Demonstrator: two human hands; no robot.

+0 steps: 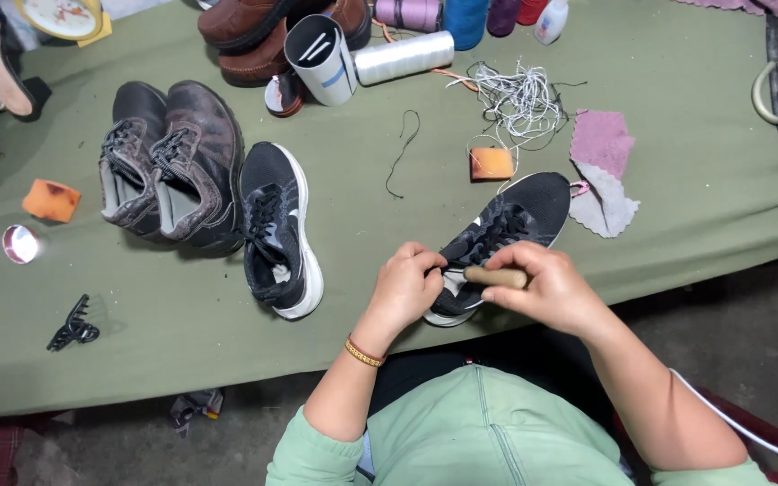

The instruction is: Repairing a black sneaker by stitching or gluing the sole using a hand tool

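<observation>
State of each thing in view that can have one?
Held sneaker: on its side at table edge, gripped at the heel.
Left hand: pinching the collar.
Right hand: closed on wooden handle.
Other sneaker: upright, laced.
Brown shoes: paired, worn.
White thread spool: lying down.

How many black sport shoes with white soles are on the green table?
2. One black sport shoe with white sole lies beside the worn grey-brown pair. The other black sport shoe is at the table edge, held by the left hand and right hand. None seems hidden.
</observation>
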